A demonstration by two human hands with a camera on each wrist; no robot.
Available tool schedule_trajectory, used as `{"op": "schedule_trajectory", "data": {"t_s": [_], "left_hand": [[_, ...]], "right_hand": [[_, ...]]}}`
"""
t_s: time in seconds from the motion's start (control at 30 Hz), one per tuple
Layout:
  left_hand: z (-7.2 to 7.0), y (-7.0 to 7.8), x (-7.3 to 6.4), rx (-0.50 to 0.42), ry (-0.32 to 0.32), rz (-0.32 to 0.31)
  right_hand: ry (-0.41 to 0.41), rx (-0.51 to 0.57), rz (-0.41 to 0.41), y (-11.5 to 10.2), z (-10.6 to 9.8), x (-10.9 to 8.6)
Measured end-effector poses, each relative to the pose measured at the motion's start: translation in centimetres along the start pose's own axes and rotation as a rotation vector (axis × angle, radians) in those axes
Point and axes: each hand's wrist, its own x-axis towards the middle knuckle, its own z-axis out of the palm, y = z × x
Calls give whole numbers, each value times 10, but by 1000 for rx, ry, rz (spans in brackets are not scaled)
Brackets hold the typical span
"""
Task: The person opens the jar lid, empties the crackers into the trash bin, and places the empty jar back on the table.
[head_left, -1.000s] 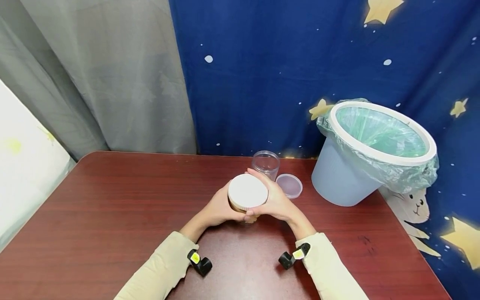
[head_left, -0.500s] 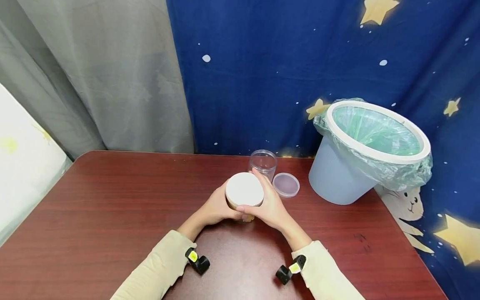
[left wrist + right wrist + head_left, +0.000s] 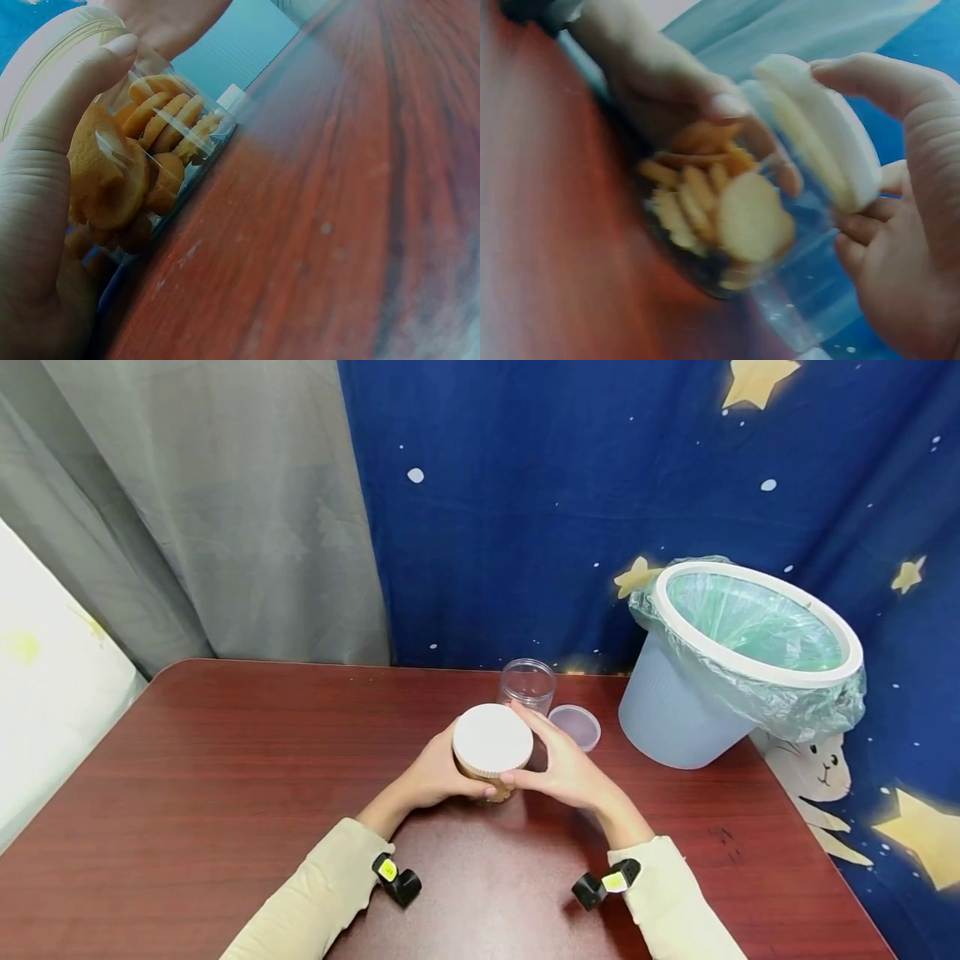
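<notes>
Near the middle of the table (image 3: 225,777), two hands on one jar (image 3: 146,154) with one white lid (image 3: 492,739) on top: left hand (image 3: 430,774) with fingers curled round the jar's left side, right hand (image 3: 564,767) with thumb and fingers gripping the lid's right side. Just beyond, one clear jar (image 3: 527,683) at the far side, one loose lid (image 3: 576,727) to its right, one bin (image 3: 675,718) farther right. Both wrist views show several cookies (image 3: 750,217) inside the held jar, too overlapped to count; from the head, lid and hands hide most of them.
</notes>
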Motion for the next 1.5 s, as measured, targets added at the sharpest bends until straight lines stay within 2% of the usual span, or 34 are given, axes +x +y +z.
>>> {"op": "schedule_trajectory", "data": {"t_s": [0.2,0.43,0.67,0.8,1.1,1.3,1.5], "left_hand": [[0,1,1,17,3,-1],[0,1,0,21,4,-11],[0,3,0,37,5,-10],[0,2,0,58,6,-8],[0,3,-1,24,15,-40],[1,3,-1,42,30,-55],[0,3,-1,15,31,-46]], "right_hand": [[-40,8,36,-1,-17,-2],[31,17,30,0,-20,0],[98,-20,57,-2,-11,2],[120,-63,69,-5,2,6],[195,-143,73,-12,29,21],[211,-139,98,-13,30,21],[161,-105,96,-14,22,19]]}}
